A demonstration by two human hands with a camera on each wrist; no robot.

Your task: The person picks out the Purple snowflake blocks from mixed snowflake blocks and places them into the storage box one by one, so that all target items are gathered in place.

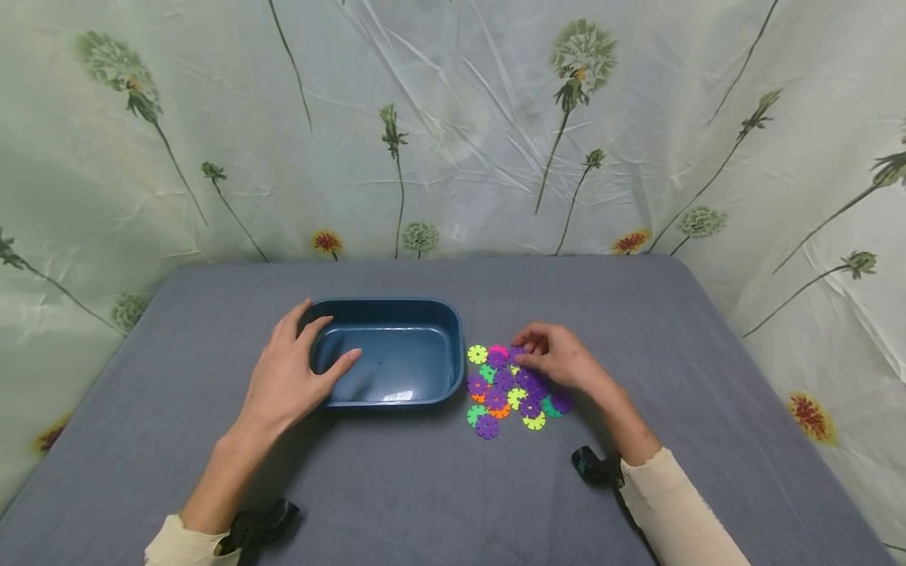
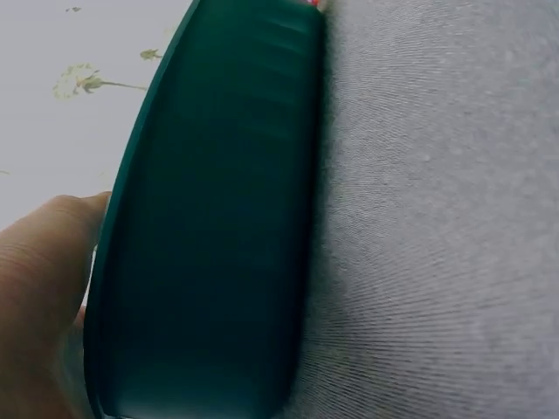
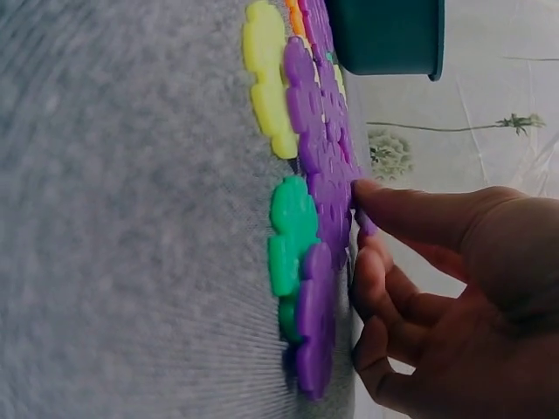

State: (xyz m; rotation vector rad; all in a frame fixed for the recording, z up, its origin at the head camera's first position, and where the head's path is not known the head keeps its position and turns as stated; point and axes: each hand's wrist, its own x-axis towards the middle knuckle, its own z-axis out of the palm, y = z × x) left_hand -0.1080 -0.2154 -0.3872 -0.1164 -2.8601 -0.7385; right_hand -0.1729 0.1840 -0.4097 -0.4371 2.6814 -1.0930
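Note:
A blue rectangular basin [image 1: 396, 354] stands on the table, with nothing seen lying in it. My left hand [image 1: 286, 377] is at its left end, fingers and thumb spread over the rim; whether they press on it is hard to tell. To the right of the basin lies a loose, overlapping pile of notched plastic snowflake discs [image 1: 504, 380], in purple, yellow, green, orange and pink. At the pile's far right side, my right hand [image 1: 562, 358] pinches a purple snowflake disc [image 3: 365, 222] between thumb and index finger. Part of that disc is hidden by the fingertips.
Grey cloth covers the table [image 1: 425, 495]. Behind it hangs a pale curtain [image 1: 467, 141] printed with dandelions. Black straps with small cameras sit on both wrists. The basin's right wall is close beside the pile.

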